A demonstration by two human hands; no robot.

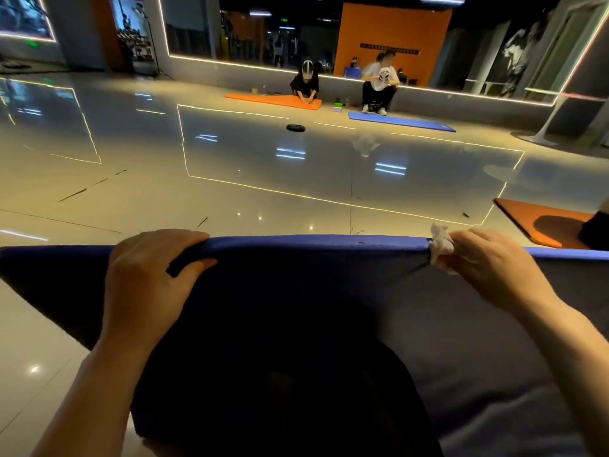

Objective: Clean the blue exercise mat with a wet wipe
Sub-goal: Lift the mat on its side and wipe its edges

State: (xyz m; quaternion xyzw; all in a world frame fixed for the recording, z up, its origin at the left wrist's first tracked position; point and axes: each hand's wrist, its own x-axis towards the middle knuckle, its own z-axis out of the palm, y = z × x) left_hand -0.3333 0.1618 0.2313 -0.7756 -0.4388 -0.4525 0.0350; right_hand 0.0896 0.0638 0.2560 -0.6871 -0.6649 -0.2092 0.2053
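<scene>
The mat [313, 291] edge is held raised by both hands, left [145, 278] gripping it, right [494, 268] pinching wipe [440, 247] against it, presumably for turning.

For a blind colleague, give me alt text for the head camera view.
Both hands lift the blue mat by its far edge: left hand grips it, right hand holds it with a crumpled wet wipe. Glossy gym floor beyond.

Blue exercise mat [296, 308]: raised off the floor, far edge lifted into a horizontal ridge across the view, near face dark in shadow, lit blue only along the top edge. Wet wipe [441, 247]: white, crumpled, pressed against the mat's top edge, right of centre.
</scene>
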